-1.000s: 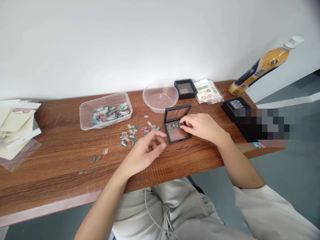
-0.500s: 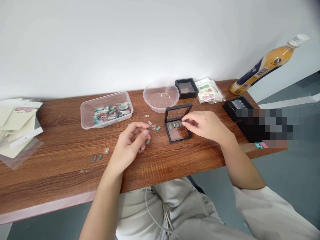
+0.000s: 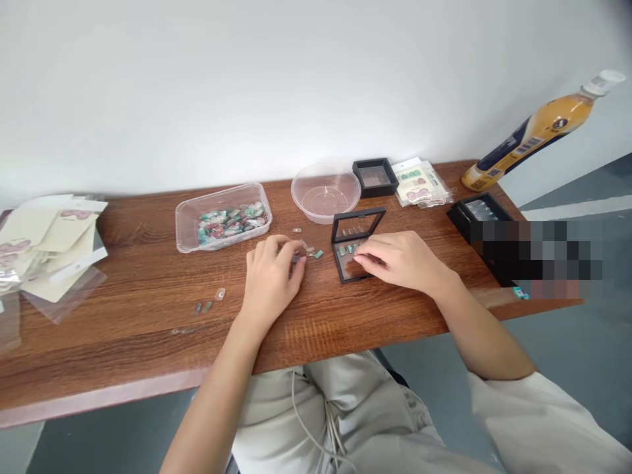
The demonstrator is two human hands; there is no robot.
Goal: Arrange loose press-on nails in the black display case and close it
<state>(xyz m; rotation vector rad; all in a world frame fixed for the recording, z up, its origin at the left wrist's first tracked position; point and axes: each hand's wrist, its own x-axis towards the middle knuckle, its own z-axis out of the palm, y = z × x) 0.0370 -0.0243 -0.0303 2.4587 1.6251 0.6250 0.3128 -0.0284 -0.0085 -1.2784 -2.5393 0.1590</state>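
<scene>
A black display case (image 3: 359, 277) stands with its lid raised, and a short row of green press-on nails (image 3: 342, 251) lies on its clear film. Over the case, my right hand (image 3: 405, 260) has thumb and fingers pinched together at the row; what is between the fingertips is hidden. My left hand (image 3: 270, 280) rests on the wood to the left of the case, fingers curled, with a small dark press-on nail (image 3: 296, 258) between thumb and forefinger. Just beyond those fingertips lie several loose nails, among them a green press-on nail (image 3: 318, 254).
Behind are a rectangular plastic tub (image 3: 184, 227) of mixed nails, a round clear bowl (image 3: 326, 209) and a black frame box (image 3: 375, 178). Packaged nail cards (image 3: 419, 184), a tilted bottle (image 3: 536, 135) and an open black box (image 3: 486, 214) stand right. Backing cards (image 3: 59, 243) lie left.
My left hand has turned palm down and settled over the loose nails. My right fingertips have moved slightly down and nearer me over the case. The whole view has shifted a little.
</scene>
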